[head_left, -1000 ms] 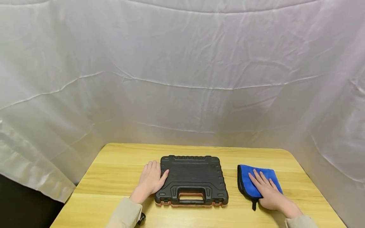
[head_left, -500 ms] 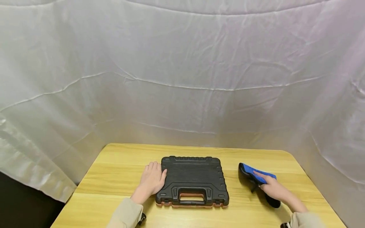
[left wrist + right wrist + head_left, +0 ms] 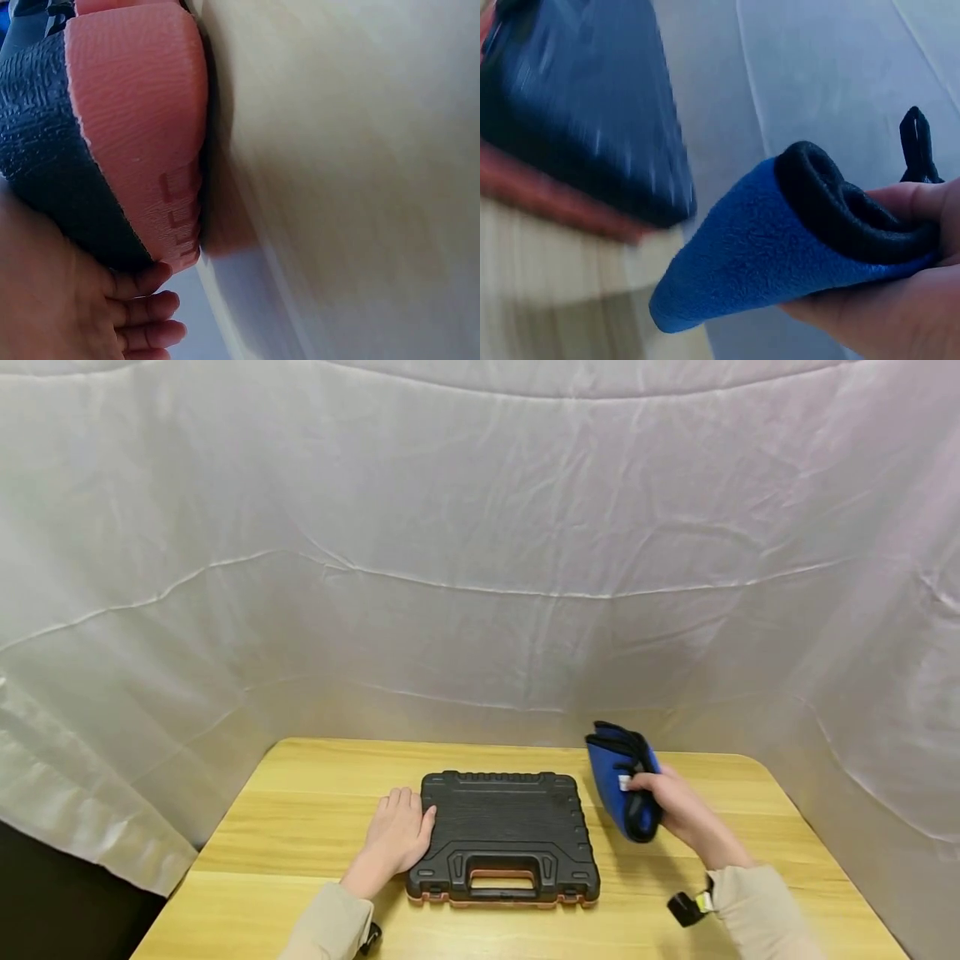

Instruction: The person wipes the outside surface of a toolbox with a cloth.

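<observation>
A black plastic tool case (image 3: pixel 502 820) with an orange lower half lies flat on the table, its handle toward me. At its left side rests my left hand (image 3: pixel 397 835), the thumb on the lid's edge. The left wrist view has the fingers (image 3: pixel 150 307) touching the far corner of the orange half (image 3: pixel 135 97). My right hand (image 3: pixel 684 810) grips a folded blue cloth (image 3: pixel 609 781) with black edging and holds it up, right of the case. In the right wrist view the cloth (image 3: pixel 739 244) is bent over between thumb and fingers, its black loop sticking up.
The wood-grain table (image 3: pixel 300 852) has rounded far corners. A pale hanging curtain (image 3: pixel 480 610) closes in the back and both sides. A black wrist device (image 3: pixel 686 908) sits at the right sleeve.
My right hand first lay flat on the cloth, then took hold of it, lifted it and brought it leftward, upright beside the case. The left hand and case have stayed put.
</observation>
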